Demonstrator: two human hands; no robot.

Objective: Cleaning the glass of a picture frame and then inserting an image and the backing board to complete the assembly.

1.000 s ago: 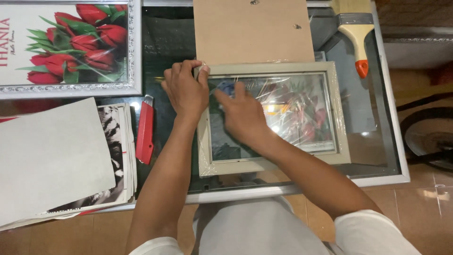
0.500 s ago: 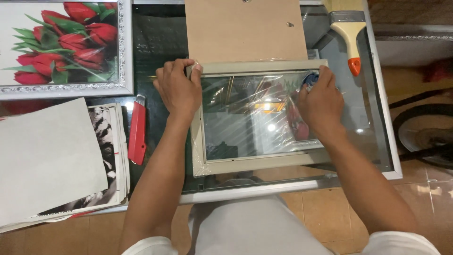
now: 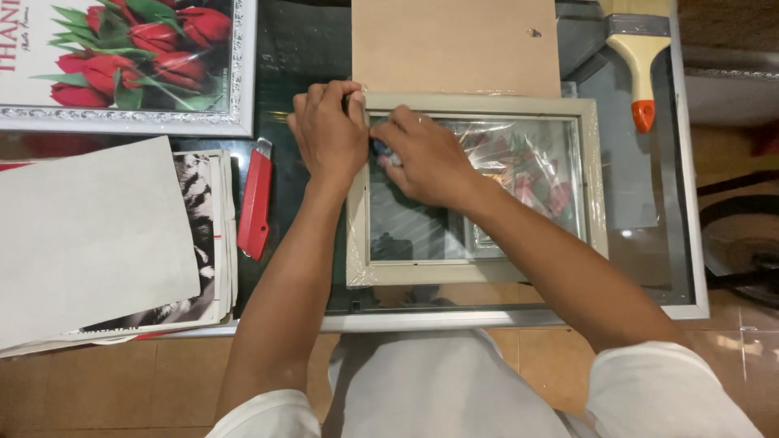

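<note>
Centrally on the glass table: pale picture frame, film-wrapped, glossy. Left hand clamps its 10 o'clock corner; right hand pinches something small and blue, mostly hidden.

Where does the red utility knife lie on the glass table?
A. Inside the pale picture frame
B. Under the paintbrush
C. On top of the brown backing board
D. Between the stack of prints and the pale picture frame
D: the red utility knife lies on the glass table, with the stack of prints on one side and the pale picture frame on the other.
</note>
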